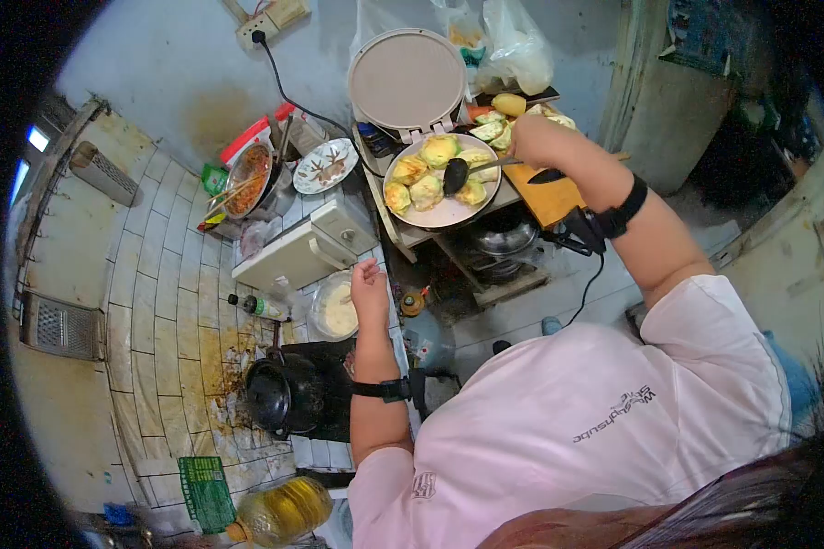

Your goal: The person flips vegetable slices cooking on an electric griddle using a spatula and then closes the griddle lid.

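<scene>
Right hand [536,142]: fingers clamped on the thin grey handle of a black-headed cooking utensil [456,177], head down among pale-yellow, browned battered slices [426,192] in a beige round electric griddle [444,218], lid raised. Left hand [369,288]: fingers loosely curled, nothing visible in them; it hangs by the rim of a clear bowl of cream-coloured batter [341,316]; contact, can't tell.

Handling: utensil probably light and stiff, best held by the handle, away from the hot end. Slices look soft, likely slippery with oil, coating liable to tear; better supported flat from underneath than pinched. Griddle likely hot; keep fingers off the plate.

Writing: pale pink T-shirt [568,403] has dark slanted lettering, seemingly "Style" in part, rest unclear. Green printed sheet [203,494] by the yellow oil bottle [288,512]: white characters, too small to read. Small dark-capped bottle [264,307]: label illegible. No brand readable on the griddle.
</scene>
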Motion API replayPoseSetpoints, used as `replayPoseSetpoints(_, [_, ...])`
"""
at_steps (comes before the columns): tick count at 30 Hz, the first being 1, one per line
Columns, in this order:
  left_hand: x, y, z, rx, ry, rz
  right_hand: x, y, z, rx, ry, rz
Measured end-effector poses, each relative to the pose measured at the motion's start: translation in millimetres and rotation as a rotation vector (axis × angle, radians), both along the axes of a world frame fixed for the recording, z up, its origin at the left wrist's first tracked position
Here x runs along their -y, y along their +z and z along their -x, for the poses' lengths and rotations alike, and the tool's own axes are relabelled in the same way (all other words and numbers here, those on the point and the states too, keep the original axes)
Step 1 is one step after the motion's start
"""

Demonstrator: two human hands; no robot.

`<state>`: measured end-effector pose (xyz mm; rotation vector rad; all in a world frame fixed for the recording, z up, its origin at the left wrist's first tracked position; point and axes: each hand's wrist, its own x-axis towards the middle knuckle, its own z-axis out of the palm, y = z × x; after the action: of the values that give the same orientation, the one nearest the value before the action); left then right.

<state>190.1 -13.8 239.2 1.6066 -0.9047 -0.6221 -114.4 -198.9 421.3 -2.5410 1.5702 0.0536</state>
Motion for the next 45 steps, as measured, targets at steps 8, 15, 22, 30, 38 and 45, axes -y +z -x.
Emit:
replayPoseSetpoints(8, [12.6,-15.1,-7.0,-0.023,0.011,0.015,56.4,-6.3,17.3,0.007,0.121,-0.148])
replayPoseSetpoints(15, [45.8,-18.3,-13.1,0.048,0.037,-0.062,88.5,-22.1,31.1,0.030,0.210,-0.254])
replayPoseSetpoints(22, [100.9,4.2,-5.6,0.393,0.032,-0.009,105.6,-23.5,39.4,0.249,0.226,-0.419])
replayPoseSetpoints(30, [146.8,15.3,0.5,0.676,0.061,-0.180,141.1,-0.7,38.9,0.252,0.123,-0.432])
replayPoseSetpoints(38, [176.8,25.9,21.6,0.855,-0.041,-0.342,180.5,-24.0,22.0,0.142,0.262,-0.497])
replayPoseSetpoints(45, [176.4,21.8,23.6,0.948,-0.105,-0.374,153.4,-95.3,35.8,0.545,0.306,-0.709])
